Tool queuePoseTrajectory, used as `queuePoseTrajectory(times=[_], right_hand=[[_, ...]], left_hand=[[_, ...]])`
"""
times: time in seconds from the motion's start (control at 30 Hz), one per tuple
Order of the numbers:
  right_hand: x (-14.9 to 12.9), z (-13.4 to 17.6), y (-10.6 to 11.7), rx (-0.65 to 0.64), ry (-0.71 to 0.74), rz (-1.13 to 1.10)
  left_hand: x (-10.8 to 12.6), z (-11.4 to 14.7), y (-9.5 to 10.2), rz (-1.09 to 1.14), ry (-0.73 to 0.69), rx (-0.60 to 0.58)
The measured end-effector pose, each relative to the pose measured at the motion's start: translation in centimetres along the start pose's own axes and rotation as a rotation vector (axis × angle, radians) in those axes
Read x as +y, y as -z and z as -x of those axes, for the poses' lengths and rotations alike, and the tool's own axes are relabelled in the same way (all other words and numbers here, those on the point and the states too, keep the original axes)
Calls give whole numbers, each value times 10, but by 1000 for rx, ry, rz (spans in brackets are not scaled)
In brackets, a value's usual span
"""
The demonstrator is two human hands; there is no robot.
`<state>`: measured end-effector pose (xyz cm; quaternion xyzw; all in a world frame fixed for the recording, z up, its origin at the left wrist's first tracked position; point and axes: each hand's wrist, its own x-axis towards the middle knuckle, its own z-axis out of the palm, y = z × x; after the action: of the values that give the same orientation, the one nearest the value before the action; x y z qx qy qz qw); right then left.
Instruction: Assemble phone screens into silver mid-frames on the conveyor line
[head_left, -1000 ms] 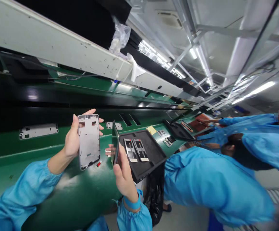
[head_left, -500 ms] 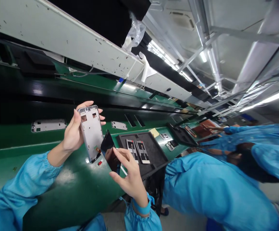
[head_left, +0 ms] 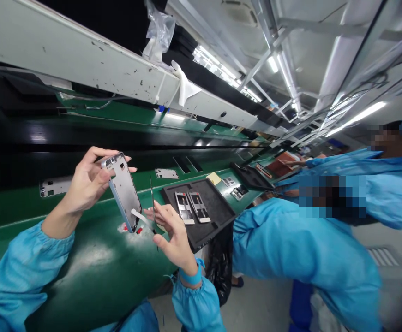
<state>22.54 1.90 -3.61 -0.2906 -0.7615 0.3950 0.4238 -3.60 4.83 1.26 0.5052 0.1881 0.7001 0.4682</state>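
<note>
My left hand (head_left: 90,182) is closed around the upper end of a silver phone frame (head_left: 125,189), tilted with its inner side toward me. My right hand (head_left: 175,233) grips a thin dark phone screen (head_left: 153,203), which shows nearly edge-on. A pale flex strip (head_left: 141,216) spans the narrow gap between the screen and the lower part of the frame; I cannot tell whether it is attached to both. Below the frame, small red pieces (head_left: 139,230) lie on the green bench (head_left: 93,272).
A black foam tray (head_left: 218,205) right of my hands holds two silver phone parts (head_left: 184,207). More frames (head_left: 166,173) lie along the bench's back, with a yellow pad (head_left: 213,178) near the tray. Co-workers in blue (head_left: 291,244) sit close on the right.
The screen has turned from showing its dark face to nearly edge-on, and the pale strip now shows. My left hand has tilted the frame further. The whole view has shifted slightly.
</note>
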Motion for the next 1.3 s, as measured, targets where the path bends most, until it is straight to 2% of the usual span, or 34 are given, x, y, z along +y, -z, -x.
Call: queuePoseTrajectory(times=[0.13, 0.23, 0.4, 0.6, 0.73, 0.87, 1.0, 1.07, 1.13, 1.17, 1.3], right_hand=[[-2, 1, 5, -42, -61, 119], [-1, -8, -7, -28, -30, 128], [10, -19, -32, 90, -9, 72], [17, -26, -41, 98, 46, 84], [18, -36, -44, 104, 94, 116], [19, -42, -54, 131, 142, 176], [14, -39, -61, 104, 90, 257], [7, -40, -58, 190, 73, 198], [0, -46, -50, 313, 22, 51], [-4, -50, -45, 331, -34, -30], [-12, -60, -27, 199, -280, -211]], left_hand=[[1, -1, 1, -48, -30, -9], [-5, 2, -2, -100, -45, -24], [-16, 7, -6, -155, -16, -43], [-12, 9, -10, -227, 27, 6], [-6, 10, -12, -223, 14, 28], [-5, 13, -23, -112, 84, 61], [-15, 12, -34, 126, 245, 158], [-20, 12, -37, 170, 341, 164], [-23, 13, -41, 154, 407, 102], [-24, 14, -43, 129, 425, 57], [-24, 22, -53, -44, 374, -51]])
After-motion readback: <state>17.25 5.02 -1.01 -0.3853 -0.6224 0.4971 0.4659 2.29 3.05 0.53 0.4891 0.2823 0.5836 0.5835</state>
